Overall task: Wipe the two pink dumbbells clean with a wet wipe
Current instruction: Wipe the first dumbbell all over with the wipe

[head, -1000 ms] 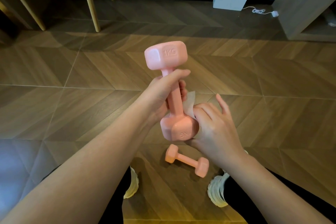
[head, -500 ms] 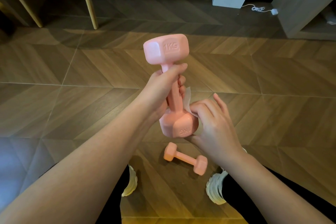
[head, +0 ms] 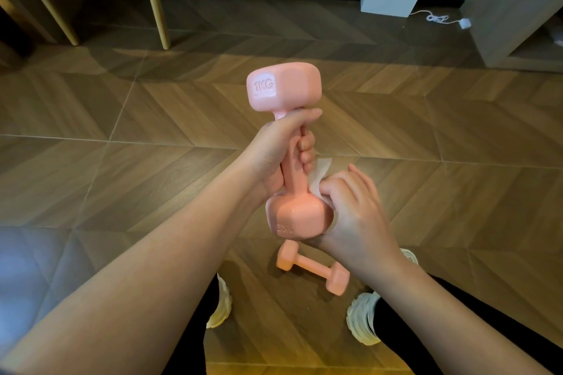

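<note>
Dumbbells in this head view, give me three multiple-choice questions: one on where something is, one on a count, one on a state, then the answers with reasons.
1. Where does the second dumbbell lie?
A. on the floor between the shoes
B. on a shelf
C. in the right hand

2. How many pink dumbbells show?
A. one
B. two
C. four

3. What is the right hand doing?
A. hanging free
B. pressing a wet wipe to the lower end of the held dumbbell
C. gripping a chair leg

Answers:
1 A, it rests on the floor near the feet.
2 B, one held, one lying below.
3 B, the wipe sits under its fingers while the left hand grips the handle.
</note>
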`<state>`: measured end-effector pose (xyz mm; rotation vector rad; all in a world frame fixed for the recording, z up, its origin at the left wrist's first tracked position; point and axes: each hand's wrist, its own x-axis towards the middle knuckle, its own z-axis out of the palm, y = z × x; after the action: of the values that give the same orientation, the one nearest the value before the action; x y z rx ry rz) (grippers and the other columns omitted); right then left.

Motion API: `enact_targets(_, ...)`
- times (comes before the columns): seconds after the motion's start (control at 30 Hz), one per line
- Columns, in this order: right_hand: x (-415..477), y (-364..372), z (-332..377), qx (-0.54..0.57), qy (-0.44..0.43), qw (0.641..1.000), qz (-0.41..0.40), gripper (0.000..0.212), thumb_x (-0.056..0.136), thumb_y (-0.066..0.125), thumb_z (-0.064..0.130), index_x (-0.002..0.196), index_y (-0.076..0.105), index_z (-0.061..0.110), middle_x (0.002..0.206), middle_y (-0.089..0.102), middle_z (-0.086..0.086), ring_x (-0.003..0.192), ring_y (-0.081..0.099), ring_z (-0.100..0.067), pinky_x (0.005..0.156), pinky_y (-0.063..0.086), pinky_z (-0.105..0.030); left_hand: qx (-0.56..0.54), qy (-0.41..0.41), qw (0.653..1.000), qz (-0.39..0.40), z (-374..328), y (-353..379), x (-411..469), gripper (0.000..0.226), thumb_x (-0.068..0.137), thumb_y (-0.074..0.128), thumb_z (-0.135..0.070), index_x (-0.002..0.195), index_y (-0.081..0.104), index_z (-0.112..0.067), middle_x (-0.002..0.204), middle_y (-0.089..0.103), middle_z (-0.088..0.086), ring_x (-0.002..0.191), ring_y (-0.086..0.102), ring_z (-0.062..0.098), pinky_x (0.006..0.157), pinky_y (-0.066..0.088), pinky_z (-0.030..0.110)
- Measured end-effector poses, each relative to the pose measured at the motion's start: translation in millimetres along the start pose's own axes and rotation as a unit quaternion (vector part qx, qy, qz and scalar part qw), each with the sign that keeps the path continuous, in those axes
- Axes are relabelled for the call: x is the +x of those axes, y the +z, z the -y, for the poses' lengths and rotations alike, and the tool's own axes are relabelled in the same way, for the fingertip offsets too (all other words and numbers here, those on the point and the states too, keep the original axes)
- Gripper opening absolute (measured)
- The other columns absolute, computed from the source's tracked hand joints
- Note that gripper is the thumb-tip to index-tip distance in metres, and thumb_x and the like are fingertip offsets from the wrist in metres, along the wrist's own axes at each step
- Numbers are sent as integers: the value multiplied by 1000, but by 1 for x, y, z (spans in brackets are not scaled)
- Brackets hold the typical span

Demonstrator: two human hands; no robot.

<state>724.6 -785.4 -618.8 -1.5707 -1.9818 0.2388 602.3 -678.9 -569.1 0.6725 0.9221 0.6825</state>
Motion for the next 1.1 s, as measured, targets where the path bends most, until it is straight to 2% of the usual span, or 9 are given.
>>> enact_targets(0.1, 0, 0, 0, 23, -4, 1000, 7, 52, 59, 91, 40, 87, 57, 12, 90, 44, 12, 90, 50, -11, 108, 35, -41, -7, -4, 1000, 16, -2, -3, 0, 36, 93, 60, -23, 63, 39, -20, 47, 34, -4, 40, 33, 12, 43, 31, 22)
enact_targets(0.2, 0, 1, -1, 34, 7, 997, 69, 53, 65, 81, 49, 97, 64, 10, 95, 60, 2, 98, 59, -18, 113, 31, -43, -15, -17, 996, 82, 0, -3, -4, 38, 89, 61, -22, 59, 37, -20, 44, 31, -4, 38, 30, 11, 41, 30, 22)
enact_targets(0.27, -1, 1, -2, 30, 5, 997, 73, 55, 63, 83, 45, 99, 65, 7, 98, 63, -3, 99, 62, -22, 112, 31, -44, -17, -16, 993, 112, -1, -2, -5, 33, 83, 60, -24, 62, 35, -19, 43, 30, -5, 37, 30, 10, 41, 28, 22)
enact_targets(0.37, -2, 0, -3, 47, 6, 998, 37, 56, 61, 83, 48, 93, 63, 7, 91, 59, -1, 92, 56, -16, 107, 33, -36, -34, -17, 991, 127, -4, -1, -6, 30, 81, 58, -25, 62, 35, -18, 42, 29, -6, 36, 29, 10, 41, 27, 21)
enact_targets(0.5, -4, 0, -1, 85, -13, 995, -45, 55, 64, 80, 51, 90, 49, 14, 92, 42, 9, 89, 36, 0, 89, 31, -23, -27, 2, 993, 118, -7, -3, -6, 28, 84, 59, -26, 64, 42, -18, 48, 35, -5, 41, 33, 11, 44, 32, 23)
enact_targets(0.63, -2, 0, -5, 67, -35, 993, -86, 51, 72, 77, 53, 92, 45, 19, 93, 37, 15, 88, 39, -3, 94, 34, -27, 54, 46, 996, 49, -2, -5, -6, 22, 76, 69, -26, 82, 52, -15, 69, 50, -2, 57, 50, 11, 60, 42, 27)
enact_targets(0.8, -4, 3, -8, 11, -56, 996, -75, 50, 75, 75, 55, 88, 55, 10, 85, 58, 0, 87, 52, -13, 105, 38, -32, 83, 53, 995, -4, 3, -2, -9, 29, 69, 70, -30, 86, 52, -15, 72, 49, -1, 62, 49, 13, 64, 41, 29)
enact_targets(0.97, 0, -2, -5, 38, -48, 994, -90, 53, 71, 76, 52, 98, 54, 12, 91, 62, -1, 94, 54, -13, 110, 36, -36, -3, 63, 996, 61, -5, -3, -13, 18, 79, 62, -30, 82, 51, -16, 67, 50, -1, 57, 46, 14, 61, 39, 30)
enact_targets(1.1, 0, -4, 0, 70, -41, 994, -76, 54, 69, 77, 52, 95, 47, 15, 95, 45, 13, 96, 50, -10, 111, 32, -28, -54, 72, 990, 107, -6, -2, -17, 14, 83, 53, -25, 75, 50, -14, 63, 47, 0, 52, 41, 16, 55, 35, 30)
